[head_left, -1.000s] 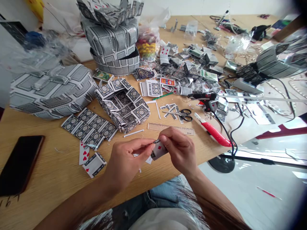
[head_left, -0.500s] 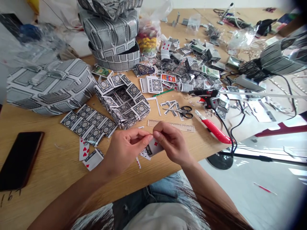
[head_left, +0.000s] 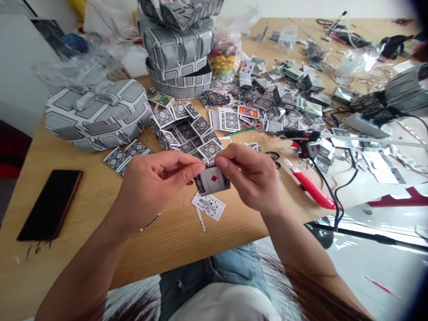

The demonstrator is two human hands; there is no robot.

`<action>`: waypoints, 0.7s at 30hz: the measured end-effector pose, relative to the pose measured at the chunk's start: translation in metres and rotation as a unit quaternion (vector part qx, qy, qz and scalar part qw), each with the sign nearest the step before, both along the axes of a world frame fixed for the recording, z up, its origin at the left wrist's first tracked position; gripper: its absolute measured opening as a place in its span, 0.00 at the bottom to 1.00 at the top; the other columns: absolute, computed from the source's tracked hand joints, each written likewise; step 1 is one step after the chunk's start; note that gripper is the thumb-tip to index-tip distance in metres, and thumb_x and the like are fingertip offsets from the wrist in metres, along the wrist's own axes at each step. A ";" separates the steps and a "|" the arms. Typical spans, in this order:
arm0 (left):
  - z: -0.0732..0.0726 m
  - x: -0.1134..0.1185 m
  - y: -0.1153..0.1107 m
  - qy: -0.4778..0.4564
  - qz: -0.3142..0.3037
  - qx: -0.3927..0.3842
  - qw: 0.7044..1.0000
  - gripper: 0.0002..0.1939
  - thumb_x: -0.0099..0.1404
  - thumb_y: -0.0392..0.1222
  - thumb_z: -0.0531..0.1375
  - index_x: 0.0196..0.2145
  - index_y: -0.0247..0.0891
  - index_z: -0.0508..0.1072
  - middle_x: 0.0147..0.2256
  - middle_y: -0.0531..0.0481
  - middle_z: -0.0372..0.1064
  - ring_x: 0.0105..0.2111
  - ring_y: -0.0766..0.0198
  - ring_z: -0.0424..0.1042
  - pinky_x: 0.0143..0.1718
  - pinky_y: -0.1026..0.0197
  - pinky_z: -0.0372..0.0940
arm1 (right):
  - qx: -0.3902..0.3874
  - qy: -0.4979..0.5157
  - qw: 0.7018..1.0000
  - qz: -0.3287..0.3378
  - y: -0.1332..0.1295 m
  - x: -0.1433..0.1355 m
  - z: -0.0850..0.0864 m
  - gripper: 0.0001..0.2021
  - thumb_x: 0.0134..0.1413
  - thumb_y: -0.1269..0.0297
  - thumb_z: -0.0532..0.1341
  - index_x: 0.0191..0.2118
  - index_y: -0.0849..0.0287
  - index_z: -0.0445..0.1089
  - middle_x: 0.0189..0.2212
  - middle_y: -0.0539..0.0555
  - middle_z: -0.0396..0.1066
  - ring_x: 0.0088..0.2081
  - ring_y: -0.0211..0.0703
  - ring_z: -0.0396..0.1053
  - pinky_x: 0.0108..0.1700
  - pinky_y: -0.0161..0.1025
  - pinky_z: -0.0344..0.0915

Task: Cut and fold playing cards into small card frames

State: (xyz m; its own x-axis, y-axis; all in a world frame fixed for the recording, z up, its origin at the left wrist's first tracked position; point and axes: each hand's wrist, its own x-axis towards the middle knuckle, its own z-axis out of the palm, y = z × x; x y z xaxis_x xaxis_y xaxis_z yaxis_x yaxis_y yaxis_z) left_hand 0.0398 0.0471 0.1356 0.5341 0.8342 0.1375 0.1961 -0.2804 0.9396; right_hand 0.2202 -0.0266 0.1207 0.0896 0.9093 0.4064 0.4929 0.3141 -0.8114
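Between my two hands is a playing card (head_left: 213, 179) with a red diamond, its patterned edges folded in. My left hand (head_left: 157, 185) pinches its upper left edge between thumb and fingers. On the upper right edge, the thumb and curled fingers of my right hand (head_left: 250, 178) are closed. A loose white card (head_left: 210, 207) with a black print lies on the table below, beside a narrow card strip (head_left: 200, 219). Just behind my hands stands an open box woven from folded cards (head_left: 209, 150). A flat woven card panel (head_left: 117, 156) is partly covered by my left hand.
A black phone (head_left: 50, 205) lies at the left. Larger woven boxes (head_left: 100, 113) and a stack (head_left: 177, 44) stand behind. Right of my hands are scissors (head_left: 273, 155), a red-handled cutter (head_left: 314, 189) and a corded glue gun (head_left: 302, 141). Folded cards (head_left: 284, 98) are heaped farther back.
Both hands have come up off the tabletop and slightly apart with the card, which now shows its diamond face more fully. The view has turned left, so the table's things appear farther right.
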 end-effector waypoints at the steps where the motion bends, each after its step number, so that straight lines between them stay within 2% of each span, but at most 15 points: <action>1: 0.003 -0.002 0.002 -0.010 -0.003 -0.013 1.000 0.05 0.58 0.46 0.68 0.32 0.45 0.82 0.25 0.55 0.77 0.22 0.69 0.74 0.22 0.71 0.68 | 0.006 -0.005 1.000 -0.009 0.004 -0.002 0.004 0.11 0.65 0.62 0.57 0.30 0.55 0.69 0.24 0.49 0.65 0.26 0.36 0.62 0.30 0.37 0.60; 3: 0.011 -0.008 0.005 -0.025 0.011 -0.006 1.000 0.03 0.58 0.44 0.69 0.31 0.45 0.81 0.23 0.56 0.76 0.21 0.69 0.73 0.21 0.71 0.68 | 0.017 0.003 1.000 -0.020 0.012 -0.007 0.013 0.11 0.63 0.61 0.59 0.29 0.55 0.70 0.23 0.48 0.64 0.27 0.36 0.63 0.31 0.37 0.60; 5: 0.021 -0.016 0.004 -0.024 0.050 0.044 0.997 0.02 0.58 0.42 0.68 0.28 0.44 0.80 0.23 0.57 0.76 0.21 0.70 0.73 0.21 0.71 0.69 | 0.013 0.028 0.999 -0.015 0.021 -0.014 0.022 0.12 0.61 0.58 0.61 0.28 0.56 0.70 0.23 0.47 0.63 0.27 0.35 0.63 0.30 0.36 0.60; 8: 0.035 -0.028 -0.002 -0.016 0.125 0.139 0.982 0.03 0.60 0.41 0.67 0.28 0.44 0.79 0.23 0.59 0.76 0.21 0.72 0.72 0.22 0.71 0.69 | -0.028 0.069 0.997 0.030 0.033 -0.024 0.034 0.15 0.60 0.53 0.61 0.27 0.58 0.70 0.22 0.45 0.59 0.27 0.32 0.63 0.29 0.33 0.57; 10: 0.042 -0.032 -0.006 -0.014 0.150 0.174 0.973 0.04 0.61 0.41 0.67 0.28 0.43 0.78 0.23 0.61 0.75 0.21 0.73 0.71 0.21 0.71 0.69 | -0.035 0.061 0.995 0.065 0.039 -0.030 0.041 0.16 0.60 0.53 0.59 0.26 0.58 0.70 0.22 0.45 0.58 0.27 0.31 0.62 0.29 0.33 0.56; 15: 0.048 -0.027 -0.015 -0.064 0.236 0.211 0.946 0.06 0.60 0.31 0.67 0.28 0.40 0.77 0.22 0.62 0.72 0.21 0.74 0.69 0.22 0.69 0.68 | 0.051 0.005 0.996 0.072 0.045 -0.034 0.056 0.11 0.61 0.61 0.61 0.27 0.57 0.69 0.24 0.46 0.62 0.28 0.31 0.60 0.30 0.35 0.57; 18: 0.049 -0.025 -0.018 -0.104 0.218 0.218 0.946 0.07 0.60 0.30 0.66 0.29 0.40 0.77 0.23 0.64 0.72 0.24 0.76 0.70 0.27 0.71 0.68 | 0.096 -0.052 0.989 0.104 0.047 -0.031 0.066 0.11 0.64 0.65 0.57 0.28 0.56 0.69 0.26 0.45 0.62 0.29 0.30 0.59 0.31 0.36 0.56; 21: 0.050 -0.032 -0.018 -0.088 0.217 0.218 0.947 0.07 0.61 0.30 0.65 0.31 0.42 0.77 0.24 0.64 0.72 0.25 0.75 0.70 0.28 0.69 0.68 | 0.075 -0.059 0.986 0.135 0.047 -0.029 0.073 0.12 0.65 0.65 0.56 0.28 0.55 0.67 0.25 0.44 0.58 0.26 0.29 0.56 0.28 0.35 0.55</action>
